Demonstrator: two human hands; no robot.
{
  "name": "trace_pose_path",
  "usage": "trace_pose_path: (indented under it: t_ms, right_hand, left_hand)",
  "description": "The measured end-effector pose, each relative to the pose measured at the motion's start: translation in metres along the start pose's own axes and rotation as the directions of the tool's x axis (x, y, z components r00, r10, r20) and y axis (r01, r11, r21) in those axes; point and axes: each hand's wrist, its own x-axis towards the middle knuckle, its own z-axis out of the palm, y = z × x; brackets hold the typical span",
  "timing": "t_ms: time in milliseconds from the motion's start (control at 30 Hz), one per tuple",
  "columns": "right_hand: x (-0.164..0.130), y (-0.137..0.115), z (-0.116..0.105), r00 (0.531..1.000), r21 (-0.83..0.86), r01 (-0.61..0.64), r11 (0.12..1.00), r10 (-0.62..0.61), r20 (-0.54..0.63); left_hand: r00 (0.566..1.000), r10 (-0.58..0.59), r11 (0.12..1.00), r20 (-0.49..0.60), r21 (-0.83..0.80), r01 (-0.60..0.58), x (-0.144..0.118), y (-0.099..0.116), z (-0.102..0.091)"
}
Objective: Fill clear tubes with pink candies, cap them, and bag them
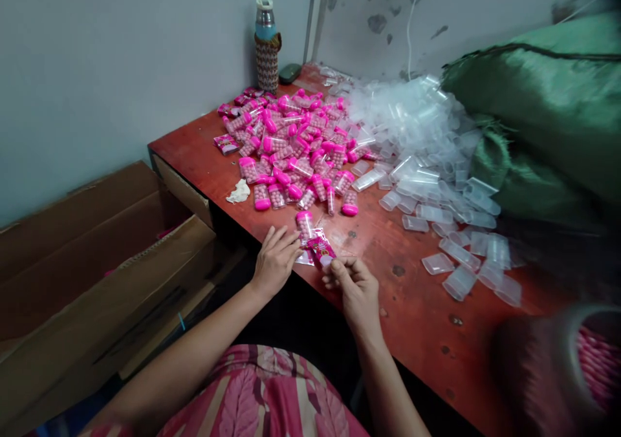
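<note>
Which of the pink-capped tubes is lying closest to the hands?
The lone pink-capped tube just beyond the left hand, apart from the big pile and nearest the table's front edge.

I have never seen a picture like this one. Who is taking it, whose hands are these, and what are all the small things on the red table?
There is no machine here. A person wears a camera on the head, so you look down at that person's own two bare hands. The left hand rests on the red table, touching a pink-capped tube. The right hand pinches a small pink packet between its fingers. Further back lies a pile of pink-capped tubes filled with small balls, and to its right a heap of clear empty plastic tubes. A water bottle stands by the wall, a green sack lies at the right, and a cardboard box sits at the left.
</note>
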Motion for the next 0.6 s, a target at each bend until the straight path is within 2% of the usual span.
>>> trace_pose_path:
  t_ms: [133,267,333,400,467,533,600]
  right_hand:
    - [0.012,-0.003,0.009,0.997,-0.064,0.068,0.996,-0.070,-0.022]
    - [0.024,-0.005,0.016,0.998,0.019,0.046,0.999,-0.046,0.042]
    - [0.028,-0.006,0.016,0.999,0.055,0.026,0.998,-0.028,0.042]
    - [0.032,-0.007,0.014,1.000,0.072,0.024,0.997,-0.024,0.011]
    - [0.033,-0.009,0.011,1.000,0.101,0.016,0.995,-0.017,0.005]
    - [0.035,-0.010,0.008,0.999,0.129,-0.006,0.992,0.002,0.034]
    - [0.035,-0.010,0.008,0.996,0.131,-0.039,0.991,0.028,0.085]
  left_hand:
    - [0.997,0.064,0.998,-0.049,0.015,-0.064,-0.003,0.009,0.001]
    - [0.976,0.218,0.972,-0.026,0.093,-0.214,-0.007,0.020,0.001]
    - [0.973,0.231,0.968,-0.016,0.104,-0.228,-0.007,0.023,0.000]
    - [0.994,0.105,0.994,-0.043,0.015,-0.104,-0.006,0.025,-0.002]
    - [0.991,-0.129,0.973,-0.021,-0.193,0.122,-0.006,0.028,-0.005]
    - [0.935,-0.327,0.845,0.135,-0.401,0.354,-0.005,0.030,-0.008]
    - [0.858,-0.395,0.700,0.330,-0.497,0.513,-0.003,0.031,-0.009]
